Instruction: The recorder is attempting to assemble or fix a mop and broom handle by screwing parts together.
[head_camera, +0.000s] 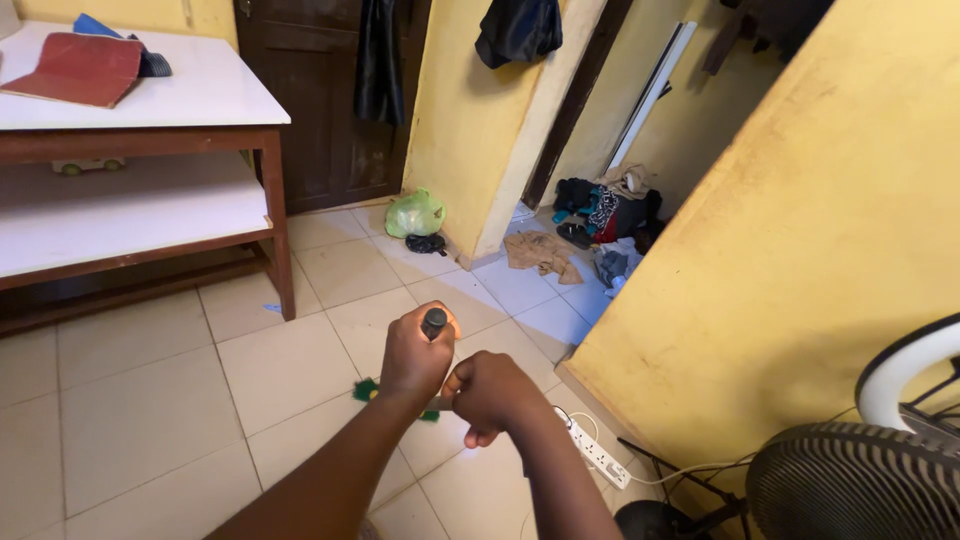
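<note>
Down low in the middle, the left hand (415, 355) is clamped on a broom (433, 322) handle; the right hand (490, 392) grips it lower, over the floor (150, 400).

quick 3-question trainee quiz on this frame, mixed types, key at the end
1. True or false: both hands grip the broom handle.
2. The green bag lies: A) on the white table B) on the tiled floor by the doorway C) on the fan
3. Fill in: the white power strip lies on the floor beside the yellow ____.

Key: 1 true, left hand at the top end, right hand just below. 2 B. 3 wall.
</note>
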